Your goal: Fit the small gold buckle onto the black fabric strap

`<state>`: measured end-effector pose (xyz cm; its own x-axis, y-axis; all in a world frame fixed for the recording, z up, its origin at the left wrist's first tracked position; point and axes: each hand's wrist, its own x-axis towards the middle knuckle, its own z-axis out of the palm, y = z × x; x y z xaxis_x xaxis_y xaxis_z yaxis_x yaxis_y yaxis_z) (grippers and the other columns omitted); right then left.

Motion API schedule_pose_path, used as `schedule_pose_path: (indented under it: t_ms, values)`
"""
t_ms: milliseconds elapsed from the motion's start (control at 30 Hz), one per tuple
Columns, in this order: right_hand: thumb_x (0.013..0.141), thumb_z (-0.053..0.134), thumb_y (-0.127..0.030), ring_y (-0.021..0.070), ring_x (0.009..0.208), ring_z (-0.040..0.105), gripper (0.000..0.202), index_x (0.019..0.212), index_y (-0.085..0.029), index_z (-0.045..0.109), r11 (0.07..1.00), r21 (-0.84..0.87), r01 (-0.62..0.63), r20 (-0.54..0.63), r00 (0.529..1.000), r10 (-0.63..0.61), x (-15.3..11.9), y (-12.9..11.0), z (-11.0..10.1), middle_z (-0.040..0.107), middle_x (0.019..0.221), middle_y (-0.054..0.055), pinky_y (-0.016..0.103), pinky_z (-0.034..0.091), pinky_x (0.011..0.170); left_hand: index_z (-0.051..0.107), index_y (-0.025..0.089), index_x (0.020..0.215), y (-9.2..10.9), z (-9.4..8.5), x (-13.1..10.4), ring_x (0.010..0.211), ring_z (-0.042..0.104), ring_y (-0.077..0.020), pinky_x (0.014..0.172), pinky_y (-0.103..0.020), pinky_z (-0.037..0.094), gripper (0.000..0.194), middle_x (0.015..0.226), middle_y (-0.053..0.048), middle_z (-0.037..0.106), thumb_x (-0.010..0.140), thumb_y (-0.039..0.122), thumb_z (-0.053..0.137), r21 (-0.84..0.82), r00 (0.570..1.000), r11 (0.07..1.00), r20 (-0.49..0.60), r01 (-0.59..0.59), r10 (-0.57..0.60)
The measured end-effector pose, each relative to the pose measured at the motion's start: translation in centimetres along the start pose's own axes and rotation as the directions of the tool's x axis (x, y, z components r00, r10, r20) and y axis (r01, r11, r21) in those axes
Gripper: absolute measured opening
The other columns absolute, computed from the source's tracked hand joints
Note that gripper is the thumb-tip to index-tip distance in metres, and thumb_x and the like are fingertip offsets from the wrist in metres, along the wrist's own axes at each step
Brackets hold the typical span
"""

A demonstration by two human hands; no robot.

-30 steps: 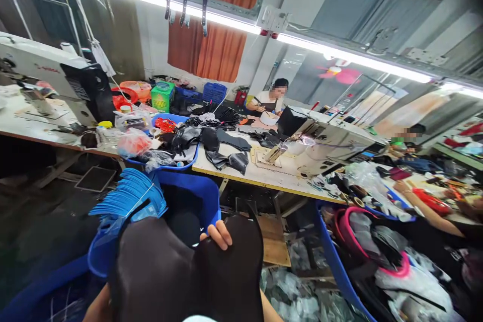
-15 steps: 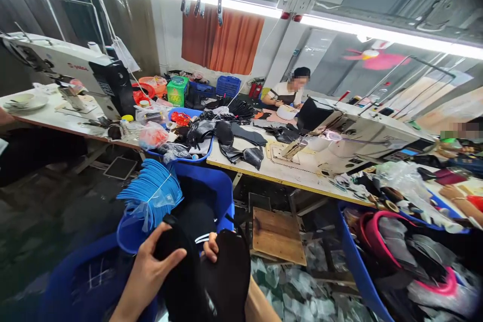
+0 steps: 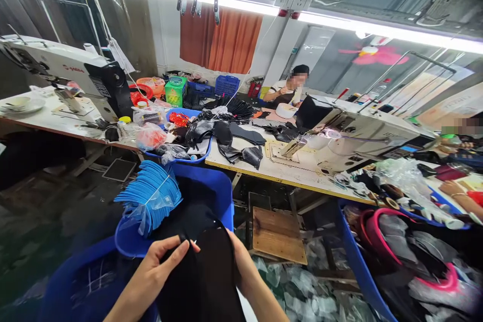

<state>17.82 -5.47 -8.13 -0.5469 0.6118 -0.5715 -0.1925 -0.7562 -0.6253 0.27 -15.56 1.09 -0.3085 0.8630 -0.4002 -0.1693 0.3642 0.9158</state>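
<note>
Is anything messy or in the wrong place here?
Yes. Pale crumpled plastic scraps litter the floor under the long wooden sewing table. A tied bundle of blue curved pieces hangs over the blue plastic tub's rim, and looks ready to slip.

Both forearms come up bare from the bottom of the view, with no sleeve reaching the wrists. The left hand [image 3: 160,261] and the right hand [image 3: 238,261] wear no gloves, rings or watch. Fingernails look short and unpainted.
</note>
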Motion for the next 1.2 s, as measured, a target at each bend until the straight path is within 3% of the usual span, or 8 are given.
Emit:
schedule_pose_path:
  t_ms: [133,233,433,567,667,800,967,1200]
  values:
    - [0.067,0.074,-0.029,0.0100,0.068,0.054,0.042,0.108,-0.018,0.070,0.990,0.064,0.124,-0.061,0.991,-0.120,0.6,-2.8,-1.6,0.075,0.102,0.004,0.022,0.042,0.062,0.083,0.023,0.079,-0.2,0.1,0.0,0.072,0.066,-0.0199,0.063,-0.024,0.052,0.045,0.073,-0.003,0.075,0.071,0.067,0.078,-0.017,0.999,0.999,-0.010,0.046,-0.046]
    - [0.055,0.072,-0.013,0.0082,0.072,0.052,0.062,0.116,-0.018,0.072,0.984,0.061,0.168,0.038,0.985,-0.170,-1.1,-5.9,-1.4,0.072,0.124,0.009,0.020,0.040,0.062,0.084,0.023,0.091,-0.3,-0.1,0.2,0.083,0.068,-0.0231,0.068,-0.025,0.052,0.048,0.086,-0.005,0.079,0.071,0.067,0.078,0.012,0.998,0.998,-0.005,0.066,-0.066]
    - [0.065,0.082,-0.017,0.0135,0.096,0.065,0.067,0.131,-0.021,0.067,0.986,-0.022,0.164,0.248,0.957,-0.153,-5.3,-8.4,0.9,0.067,0.134,0.012,0.023,0.047,0.084,0.080,0.028,0.106,0.0,0.6,1.1,0.087,0.067,-0.0225,0.084,-0.027,0.049,0.044,0.089,-0.003,0.079,0.080,0.062,0.073,0.122,0.988,0.989,0.140,-0.089,0.071]
    - [0.071,0.078,-0.019,0.0115,0.082,0.064,0.047,0.117,-0.017,0.071,0.972,-0.082,0.220,0.213,0.957,-0.198,-3.8,-8.0,-0.8,0.075,0.107,0.007,0.023,0.047,0.076,0.080,0.026,0.108,0.2,1.1,1.0,0.073,0.062,-0.0179,0.073,-0.025,0.048,0.049,0.074,-0.001,0.074,0.086,0.067,0.064,0.112,0.982,0.986,0.157,-0.122,0.103]
    - [0.089,0.070,-0.030,0.0091,0.066,0.055,0.019,0.099,-0.015,0.069,0.967,-0.146,0.209,0.114,0.974,-0.194,-0.5,-6.5,-3.8,0.068,0.085,0.000,0.022,0.046,0.062,0.080,0.025,0.104,0.2,1.3,0.8,0.058,0.051,-0.0124,0.058,-0.022,0.042,0.050,0.069,0.000,0.072,0.085,0.068,0.064,0.050,0.991,0.997,0.130,-0.051,0.044]
    - [0.099,0.062,-0.042,0.0103,0.067,0.059,0.028,0.105,-0.015,0.065,0.980,-0.196,0.016,0.065,0.998,-0.003,4.1,-2.4,-6.2,0.066,0.089,0.000,0.026,0.053,0.063,0.081,0.024,0.098,0.1,1.5,0.4,0.050,0.043,-0.0082,0.047,-0.018,0.034,0.047,0.064,0.000,0.070,0.082,0.067,0.069,-0.025,0.987,0.999,0.156,-0.034,0.037]
    - [0.099,0.061,-0.047,0.0165,0.086,0.067,0.033,0.108,-0.015,0.065,0.983,-0.125,-0.134,0.255,0.953,0.162,6.2,1.4,-4.2,0.069,0.101,0.004,0.036,0.057,0.080,0.082,0.023,0.088,0.9,2.3,-0.3,0.049,0.048,-0.0079,0.047,-0.016,0.037,0.045,0.055,0.001,0.066,0.072,0.064,0.080,-0.144,0.999,0.990,0.032,-0.003,0.008]
    - [0.092,0.061,-0.058,0.0167,0.087,0.063,0.041,0.087,-0.018,0.060,0.995,-0.008,0.104,0.458,0.885,-0.088,2.6,-1.0,0.1,0.067,0.102,0.004,0.037,0.051,0.085,0.076,0.021,0.077,1.3,1.2,-0.5,0.047,0.059,-0.0109,0.047,-0.018,0.044,0.043,0.055,0.004,0.066,0.065,0.060,0.087,-0.314,0.988,0.938,-0.012,0.144,-0.156]
